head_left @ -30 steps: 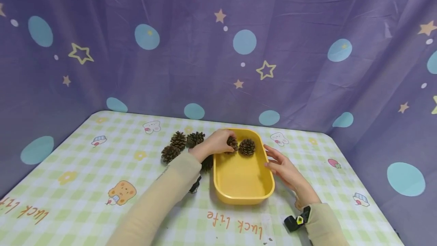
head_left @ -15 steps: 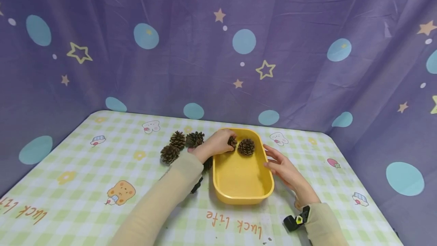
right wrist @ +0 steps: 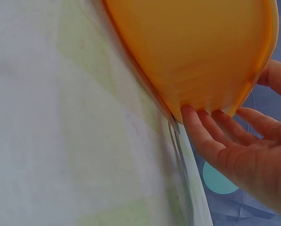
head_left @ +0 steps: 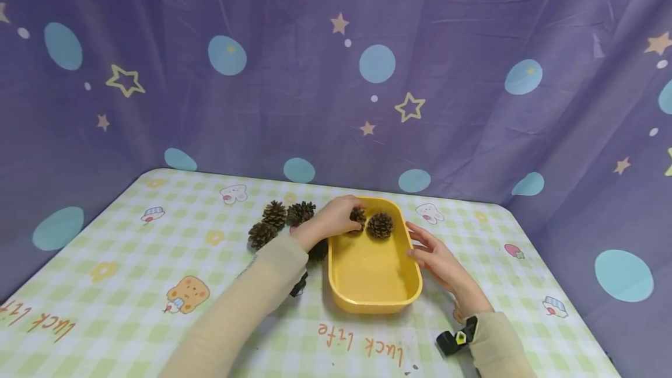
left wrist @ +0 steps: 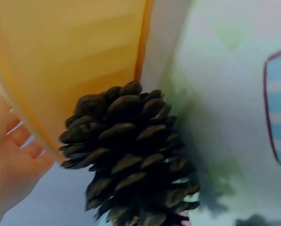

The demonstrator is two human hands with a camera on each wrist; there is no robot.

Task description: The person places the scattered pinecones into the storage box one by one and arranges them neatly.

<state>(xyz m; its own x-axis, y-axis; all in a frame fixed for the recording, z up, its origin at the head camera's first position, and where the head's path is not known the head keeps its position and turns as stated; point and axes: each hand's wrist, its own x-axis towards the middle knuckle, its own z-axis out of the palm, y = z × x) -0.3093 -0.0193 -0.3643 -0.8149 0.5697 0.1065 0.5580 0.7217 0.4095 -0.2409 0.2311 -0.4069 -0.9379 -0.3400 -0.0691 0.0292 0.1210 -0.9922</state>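
Note:
A yellow bin [head_left: 375, 267] stands on the table. Over its left rim reaches my left hand [head_left: 333, 219], fingers and thumb about a brown pine cone [head_left: 359, 220] at the far end inside. Next to that, a second pine cone [head_left: 380, 226] lies in the bin. In the left wrist view the left hand [left wrist: 13, 155] goes over the rim, its fingertips hidden. My right hand [head_left: 438, 258] touches the bin's right outer wall; the right wrist view shows its fingers [right wrist: 201, 134] fairly straight against the wall.
Left of the bin lie several pine cones [head_left: 262, 235] on the checked tablecloth [head_left: 131, 284]. One large pine cone [left wrist: 135, 155] is close to the bin's outer wall, partly under the left wrist. A purple curtain [head_left: 315, 104] hangs behind the table.
Almost nothing differs. The left hand stays at the same pine cone inside the bin with only a slight shift, and the right hand keeps its place on the bin wall.

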